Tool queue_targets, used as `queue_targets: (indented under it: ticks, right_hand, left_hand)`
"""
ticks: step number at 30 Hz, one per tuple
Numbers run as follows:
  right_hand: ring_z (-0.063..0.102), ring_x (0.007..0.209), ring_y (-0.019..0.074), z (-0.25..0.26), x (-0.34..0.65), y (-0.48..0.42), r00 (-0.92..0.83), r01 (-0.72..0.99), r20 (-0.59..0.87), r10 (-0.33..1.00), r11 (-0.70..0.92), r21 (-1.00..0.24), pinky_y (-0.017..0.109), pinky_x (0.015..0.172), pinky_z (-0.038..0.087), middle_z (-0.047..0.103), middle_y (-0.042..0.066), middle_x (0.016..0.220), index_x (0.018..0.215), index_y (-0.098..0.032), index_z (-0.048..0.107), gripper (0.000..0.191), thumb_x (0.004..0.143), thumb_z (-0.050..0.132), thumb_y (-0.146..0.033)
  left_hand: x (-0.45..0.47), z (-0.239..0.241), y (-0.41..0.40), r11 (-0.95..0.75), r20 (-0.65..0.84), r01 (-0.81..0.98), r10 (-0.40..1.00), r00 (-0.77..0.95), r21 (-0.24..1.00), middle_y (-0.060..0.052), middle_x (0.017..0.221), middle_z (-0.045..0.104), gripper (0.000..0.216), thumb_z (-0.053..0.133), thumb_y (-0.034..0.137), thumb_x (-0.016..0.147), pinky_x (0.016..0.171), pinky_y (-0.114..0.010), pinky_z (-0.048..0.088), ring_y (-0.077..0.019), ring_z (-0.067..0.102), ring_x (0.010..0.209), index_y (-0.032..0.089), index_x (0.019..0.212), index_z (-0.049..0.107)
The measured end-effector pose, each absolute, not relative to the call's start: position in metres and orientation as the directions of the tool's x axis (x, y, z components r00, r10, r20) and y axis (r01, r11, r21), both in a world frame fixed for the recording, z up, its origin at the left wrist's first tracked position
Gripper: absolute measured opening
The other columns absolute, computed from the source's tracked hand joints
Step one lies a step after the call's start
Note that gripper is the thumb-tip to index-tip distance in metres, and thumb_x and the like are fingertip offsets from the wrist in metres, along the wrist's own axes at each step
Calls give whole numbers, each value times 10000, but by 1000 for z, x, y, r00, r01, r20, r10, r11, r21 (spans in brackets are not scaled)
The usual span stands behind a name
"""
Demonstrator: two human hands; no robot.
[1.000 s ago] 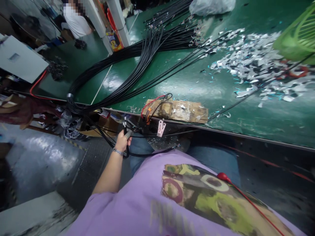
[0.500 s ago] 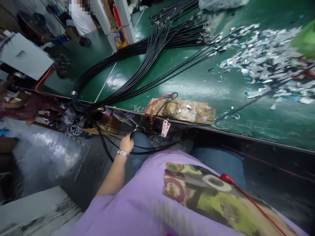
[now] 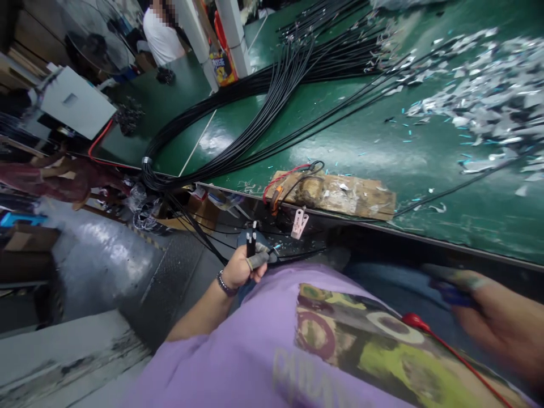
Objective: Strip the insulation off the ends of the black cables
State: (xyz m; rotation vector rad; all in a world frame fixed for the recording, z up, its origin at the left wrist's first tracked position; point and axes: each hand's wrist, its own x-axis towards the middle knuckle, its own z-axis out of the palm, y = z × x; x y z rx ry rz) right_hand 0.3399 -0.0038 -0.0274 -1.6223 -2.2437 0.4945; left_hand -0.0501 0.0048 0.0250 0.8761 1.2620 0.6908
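Note:
My left hand (image 3: 240, 267), with grey coverings on its fingertips, is closed around black cables (image 3: 251, 245) whose pale ends point up. It is below the table edge, over my lap, and a thin tip with a blue end shows beside the fingers. At the right, my right hand (image 3: 495, 314) is smeared by motion. It is closed around a dark blue-handled tool (image 3: 454, 294) whose kind I cannot make out. A thick bundle of black cables (image 3: 204, 170) loops across the green table and hangs over its edge near my left hand.
On the table edge lies a wooden board (image 3: 365, 195) with an orange clip (image 3: 276, 198) and wires. A pink clothespin (image 3: 300, 224) hangs there. White and blue scraps (image 3: 493, 102) cover the table's right. A white box (image 3: 76, 102) stands left; a person (image 3: 161, 34) is behind.
My right hand has come into view at the right with the blue-handled tool. My left hand has moved slightly right and turned, with cable ends now upright in it. The view has shifted.

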Motion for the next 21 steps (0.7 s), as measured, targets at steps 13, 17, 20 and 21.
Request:
queue_targets:
  ticks: [13,17,20,21]
  right_hand:
    - [491,611,146,31,190,44,-505,320,-187,842,-18,-947,270,583,440,544,8,650,688,-194,505,332,774,490,-514]
    - [471,607,133,31,185,47,-510,310,-191,839,-27,-950,259,584,428,531,-2,646,679,-191,492,275,756,502,-455]
    - [458,581,125,31,182,48,-516,365,-158,842,50,-930,242,552,403,529,-9,622,667,-197,476,138,745,475,-310]
    - [449,567,122,30,182,48,-519,397,-138,844,95,-913,237,541,389,524,-13,607,651,-201,464,96,727,472,-260]
  left_hand:
    - [-9,33,5,364,-399,205,902,164,908,40,480,474,436,671,558,634,420,-190,307,-53,378,420,136,646,563]
    - [-6,30,9,233,-282,252,943,180,939,-16,644,600,362,699,481,644,576,-214,426,-115,512,611,127,702,647]
    - [-6,25,11,195,-276,315,932,236,929,-31,710,644,331,670,443,693,629,-227,452,-143,551,673,129,795,685]
    - [-6,24,13,187,-284,343,923,260,921,-29,711,648,322,661,433,704,631,-228,453,-146,554,672,129,808,689]
